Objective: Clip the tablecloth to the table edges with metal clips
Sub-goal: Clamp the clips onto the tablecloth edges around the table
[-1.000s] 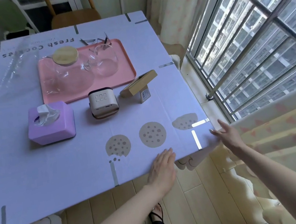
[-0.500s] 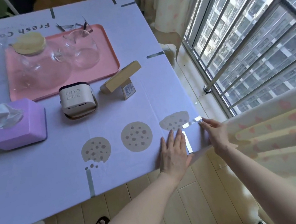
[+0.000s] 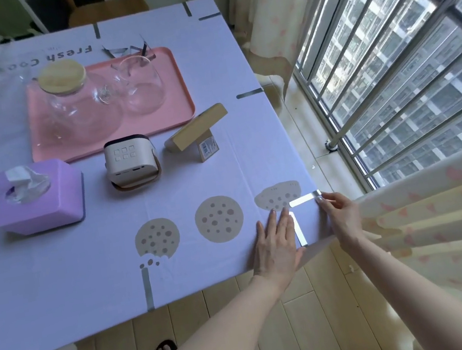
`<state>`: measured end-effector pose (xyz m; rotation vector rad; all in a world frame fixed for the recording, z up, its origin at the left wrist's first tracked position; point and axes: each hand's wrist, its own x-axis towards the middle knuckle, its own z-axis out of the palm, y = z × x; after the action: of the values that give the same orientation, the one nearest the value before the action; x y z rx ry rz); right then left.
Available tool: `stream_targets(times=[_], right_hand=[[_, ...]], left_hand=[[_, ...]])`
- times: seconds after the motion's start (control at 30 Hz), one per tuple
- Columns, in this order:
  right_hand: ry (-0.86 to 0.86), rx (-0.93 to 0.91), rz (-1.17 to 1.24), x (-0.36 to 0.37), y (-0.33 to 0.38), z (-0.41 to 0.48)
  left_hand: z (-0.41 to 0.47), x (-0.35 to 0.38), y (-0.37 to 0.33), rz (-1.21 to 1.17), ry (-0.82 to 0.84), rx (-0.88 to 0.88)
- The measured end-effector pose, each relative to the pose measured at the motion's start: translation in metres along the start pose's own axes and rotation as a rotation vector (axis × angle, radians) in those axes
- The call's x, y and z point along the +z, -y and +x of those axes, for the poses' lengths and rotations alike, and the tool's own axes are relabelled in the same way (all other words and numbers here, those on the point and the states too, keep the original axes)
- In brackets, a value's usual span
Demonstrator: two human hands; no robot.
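Note:
A lilac tablecloth (image 3: 88, 273) with cookie prints covers the table. At its near right corner two shiny metal clips sit on the edges: one (image 3: 303, 199) on the right edge, one (image 3: 299, 229) on the near edge. My left hand (image 3: 274, 246) lies flat on the cloth just left of the near-edge clip. My right hand (image 3: 338, 212) is at the corner, its fingertips pinching the outer end of the right-edge clip. More clips hold the cloth at the near edge (image 3: 148, 289), the right edge (image 3: 249, 93) and the far edge (image 3: 187, 8). Loose clips (image 3: 125, 50) lie behind the tray.
A pink tray (image 3: 171, 72) carries a glass jug and a glass. A purple tissue box (image 3: 36, 198), a small beige device (image 3: 130, 160) and a wooden stand (image 3: 198, 130) stand mid-table. Window bars and a curtain (image 3: 444, 231) close off the right side.
My left hand slid right along the near edge and now lies flat by the corner. My right hand moved from the hanging corner up to the right-edge clip.

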<state>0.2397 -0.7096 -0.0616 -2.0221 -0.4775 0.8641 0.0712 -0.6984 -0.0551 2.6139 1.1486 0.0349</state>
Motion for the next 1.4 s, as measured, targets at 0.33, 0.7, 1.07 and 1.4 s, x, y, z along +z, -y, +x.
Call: stream_targets(times=[0.33, 0.7, 1.07, 1.4], right_hand=[[-0.200, -0.362, -0.370, 0.042, 0.057, -0.046], [0.147, -0.809, -0.370, 0.213, 0.135, -0.163], [0.000, -0.779, -0.284, 0.340, 0.207, -0.240], [-0.101, -0.691, -0.261, 0.377, 0.248, -0.214]], left_hand=[[-0.062, -0.062, 0.096, -0.350, -0.254, 0.067], [-0.148, -0.168, 0.262, -0.344, -0.472, -0.021], [-0.168, -0.240, 0.419, -0.381, -0.486, 0.021], [-0.081, -0.295, 0.474, -0.377, -0.308, 0.086]])
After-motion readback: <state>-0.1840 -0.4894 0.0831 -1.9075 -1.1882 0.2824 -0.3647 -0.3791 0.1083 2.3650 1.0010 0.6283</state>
